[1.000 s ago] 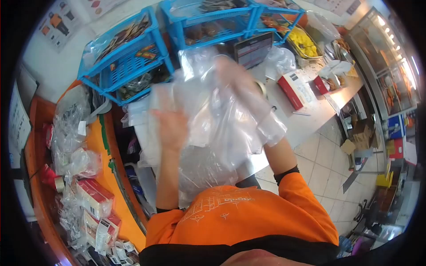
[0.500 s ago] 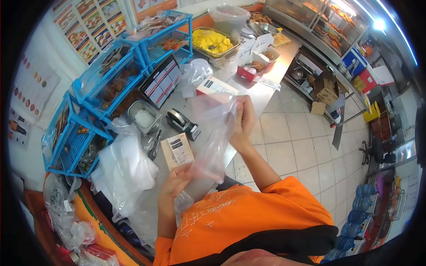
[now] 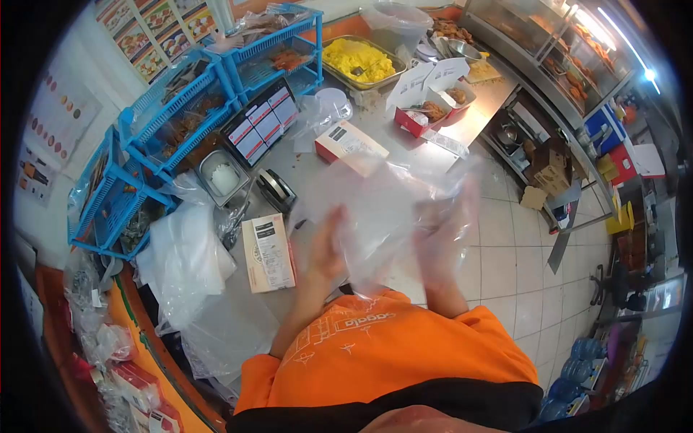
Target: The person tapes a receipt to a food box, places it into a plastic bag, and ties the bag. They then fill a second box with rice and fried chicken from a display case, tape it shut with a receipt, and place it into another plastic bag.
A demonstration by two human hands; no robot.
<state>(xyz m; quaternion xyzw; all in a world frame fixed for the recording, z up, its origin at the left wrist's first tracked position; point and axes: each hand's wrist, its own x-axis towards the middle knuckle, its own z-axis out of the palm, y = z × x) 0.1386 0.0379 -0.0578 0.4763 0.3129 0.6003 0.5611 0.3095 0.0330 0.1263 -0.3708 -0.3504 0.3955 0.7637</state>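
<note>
A clear plastic bag (image 3: 381, 216) is spread out in front of my orange shirt, above the front edge of the metal counter. My left hand (image 3: 328, 249) grips its left side with the fingers closed on the film. On the bag's right side, my right hand (image 3: 442, 252) shows through the film, its fingers smeared by motion. Left of my left hand lies a closed food carton (image 3: 269, 252) with a printed label. A second labelled carton (image 3: 351, 146) rests beyond the bag. Farther back stands an open red-and-white box (image 3: 419, 121) with fried pieces in it.
A tape dispenser (image 3: 274, 190), a metal container (image 3: 222, 178) and a tablet (image 3: 261, 123) stand to the left. Stacked plastic bags (image 3: 189, 263) lie near blue racks (image 3: 173, 160). A tray of yellow food (image 3: 361, 63) sits at the back. Tiled floor (image 3: 516, 263) extends right.
The bag has gone from hanging narrow to spread wide. My right hand has moved right and down, and my left hand up and right. The view has shifted slightly.
</note>
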